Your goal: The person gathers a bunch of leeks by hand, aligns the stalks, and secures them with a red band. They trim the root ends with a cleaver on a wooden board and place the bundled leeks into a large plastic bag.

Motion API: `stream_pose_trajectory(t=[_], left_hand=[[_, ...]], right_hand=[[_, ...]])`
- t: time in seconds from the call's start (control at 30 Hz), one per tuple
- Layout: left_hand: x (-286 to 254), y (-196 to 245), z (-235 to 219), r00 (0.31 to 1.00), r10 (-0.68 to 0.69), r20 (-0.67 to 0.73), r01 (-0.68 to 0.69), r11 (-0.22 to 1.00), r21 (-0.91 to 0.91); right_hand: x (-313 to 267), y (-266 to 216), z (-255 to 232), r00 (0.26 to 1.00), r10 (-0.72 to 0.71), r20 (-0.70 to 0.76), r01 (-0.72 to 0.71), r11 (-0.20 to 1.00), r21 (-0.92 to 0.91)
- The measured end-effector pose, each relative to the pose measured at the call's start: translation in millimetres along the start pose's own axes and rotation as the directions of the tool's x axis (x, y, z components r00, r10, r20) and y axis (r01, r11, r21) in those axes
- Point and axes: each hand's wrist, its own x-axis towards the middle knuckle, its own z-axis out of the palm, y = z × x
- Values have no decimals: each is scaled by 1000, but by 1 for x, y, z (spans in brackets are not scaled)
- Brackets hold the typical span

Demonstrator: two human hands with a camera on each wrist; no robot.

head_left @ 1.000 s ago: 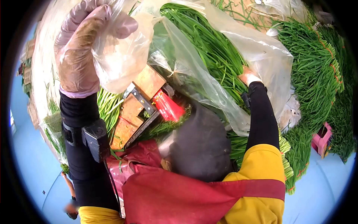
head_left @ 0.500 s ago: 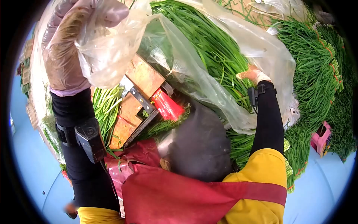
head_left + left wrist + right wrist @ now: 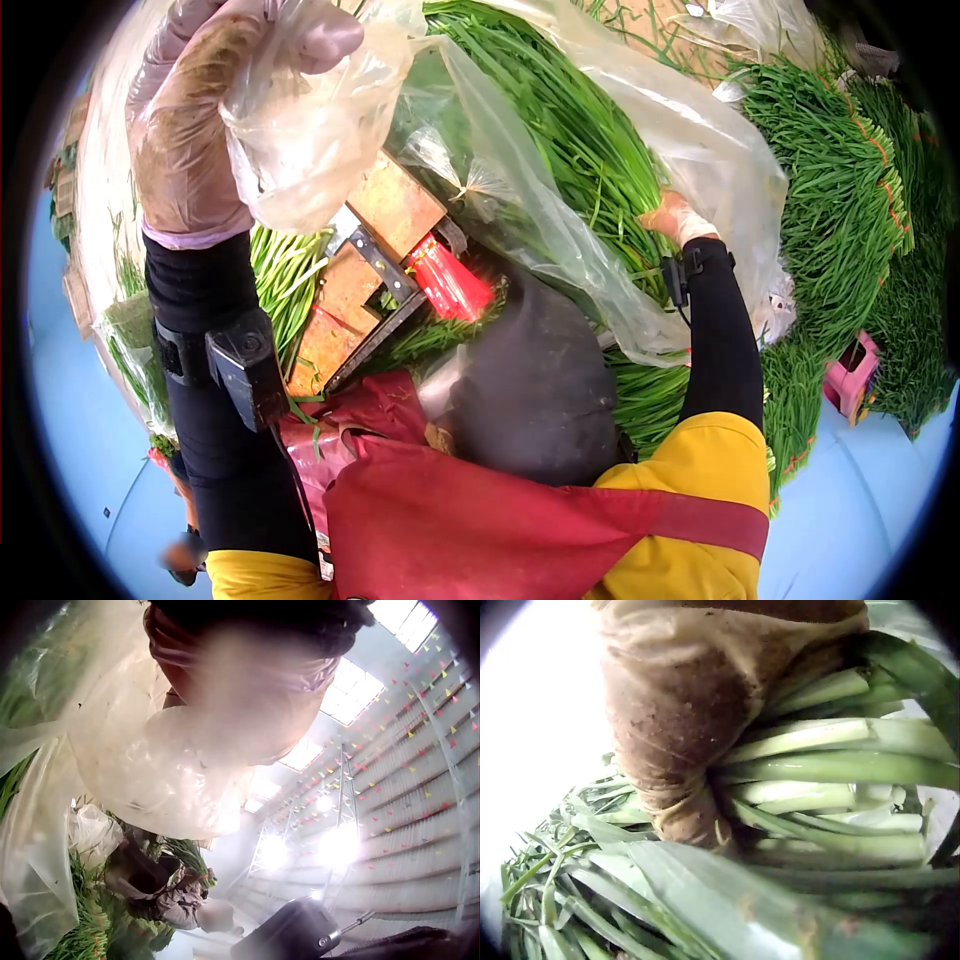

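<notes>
In the head view my gloved left hand [image 3: 185,140] is raised at the upper left and grips the edge of a clear plastic bag [image 3: 310,150]. The left wrist view shows the sheeting [image 3: 157,780] hanging from that hand, which is blurred there. Long green garlic chives [image 3: 560,130] lie in a thick bundle inside the spread bag. At their near end, my gloved right hand [image 3: 680,217] holds the bundle. Close up in the right wrist view, its fingers reach down among pale cut stalks [image 3: 802,795], with the fingertips hidden.
A wooden stand [image 3: 395,205] with a dark metal edge sits in front, beside a bunch of red plastic strips [image 3: 447,280]. Loose stalks [image 3: 285,285] lie left of it. Tied chive bundles [image 3: 825,190] pile up at right, near a pink stool [image 3: 852,375].
My left hand has shifted slightly left and up, still with the bag edge. The right thumb stuck out half a second ago and now lies down against the chives.
</notes>
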Motion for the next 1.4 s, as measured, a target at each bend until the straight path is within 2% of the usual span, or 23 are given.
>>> stream_pose_trajectory(t=[0.07, 0.13, 0.17, 0.2, 0.27, 0.33, 0.37, 0.4, 0.43, 0.5, 0.53, 0.6, 0.73, 0.8, 0.87, 0.9, 0.93, 1.0, 1.13, 1.2, 1.23, 1.33, 1.4], left_hand=[[1, 2, 1, 1000, 15, -24, -14, 999, 30], [0, 3, 3, 998, 28, -62, -24, 997, 70], [-2, 1, 6, 995, 37, -96, -28, 995, 93], [-2, -1, 4, 995, 32, -93, -23, 995, 94], [0, -2, -4, 988, 106, 115, -107, 994, 0], [-1, 4, -3, 997, -2, 74, 0, 1000, 27], [-10, 4, 11, 991, 79, 110, -65, 990, -125], [-16, 3, 17, 978, 161, 134, -120, 954, -274], [-10, -2, 4, 979, 157, 132, -117, 955, -271], [9, -13, -31, 986, -75, 148, 91, 991, -103], [11, -18, -35, 986, -74, 149, 90, 990, -104], [11, -25, -38, 979, -38, 201, 69, 986, -149], [7, -29, -43, 966, 26, 259, 32, 976, -217], [3, -26, -45, 972, 27, 232, 10, 988, -154], [1, -22, -45, 971, 52, 233, -12, 986, -168], [0, -21, -46, 969, 74, 237, -30, 982, -184], [0, -19, -48, 969, 76, 235, -32, 982, -186], [1, -16, -55, 948, 103, 300, -61, 987, -147], [-2, -5, -56, 966, 101, 239, -73, 990, -124], [-1, -6, -58, 944, 94, 317, -14, 970, -244], [-9, -2, -50, 978, 86, 190, -43, 975, -217], [-17, -4, -49, 964, 44, 263, 13, 977, -213], [-19, -3, -51, 952, 47, 302, -5, 990, -139]], right_hand=[[-126, -167, -47, 994, 77, -81, -95, 964, -248], [-130, -172, -63, 991, 68, -112, -90, 975, -203], [-138, -180, -76, 1000, 11, -7, -11, 999, -44], [-141, -182, -85, 995, -62, 82, 52, 991, 122], [-130, -169, -83, 999, -12, 49, 6, 993, 122], [-124, -167, -79, 982, 161, 100, -174, 973, 149], [-129, -169, -73, 975, 76, 208, -153, 911, 383], [-133, -171, -69, 974, 76, 212, -153, 912, 381], [-136, -174, -65, 973, 57, 225, -138, 922, 363], [-139, -174, -55, 972, 25, 233, -107, 931, 350], [-141, -172, -54, 973, 26, 231, -108, 931, 350], [-160, -200, -59, 987, 16, 158, -5, 998, -68], [-151, -192, -43, 996, 85, 20, -76, 957, -280], [-150, -187, -53, 999, 47, 9, -44, 978, -202], [-139, -181, -72, 983, 118, 139, -103, 988, -115], [-158, -206, -86, 992, 23, 123, -11, 995, -99], [-164, -211, -98, 998, -64, 3, 63, 966, -250], [-204, -270, -134, 994, 56, 89, -37, 979, -199], [-198, -235, -151, 999, -39, 16, 38, 997, 69], [-183, -212, -136, 985, -25, 169, -6, 984, 179], [-190, -213, -122, 996, -2, 92, -12, 988, 151], [-194, -199, -82, 988, 25, 152, -80, 926, 369], [-168, -151, -57, 990, -86, 116, 68, 986, 150]])
